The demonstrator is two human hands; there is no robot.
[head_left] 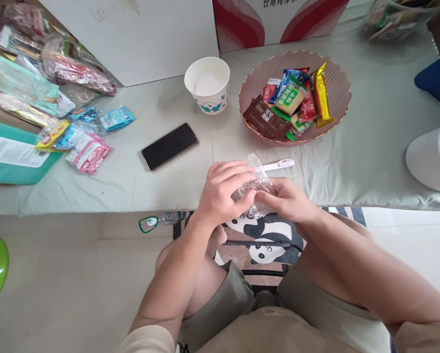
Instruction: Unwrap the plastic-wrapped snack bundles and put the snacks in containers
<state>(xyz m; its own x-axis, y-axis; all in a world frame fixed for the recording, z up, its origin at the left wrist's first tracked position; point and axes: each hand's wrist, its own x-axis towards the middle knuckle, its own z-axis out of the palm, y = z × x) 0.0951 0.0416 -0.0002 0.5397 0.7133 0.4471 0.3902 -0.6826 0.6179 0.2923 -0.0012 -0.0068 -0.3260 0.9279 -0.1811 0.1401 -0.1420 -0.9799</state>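
Observation:
Both hands meet at the table's front edge around a crumpled clear plastic wrapper [261,182]. My left hand [227,189] curls over it from the left, thumb and fingers pressed on the film. From the right, my right hand [284,196] pinches the wrapper between thumb and fingers. Whether anything lies inside the film is hard to make out. Just beyond the hands is a white plastic utility knife or pen-like tool [279,164], partly hidden by the wrapper. A pink scalloped bowl [251,88] holding several wrapped snacks stands farther back.
A paper cup [207,86] and a black phone [169,146] are on the grey tablecloth [120,191]. Snack packets [89,153] lie left by a teal box [17,166]. White boxes [149,39] line the back. On the right stands a white tub [427,159].

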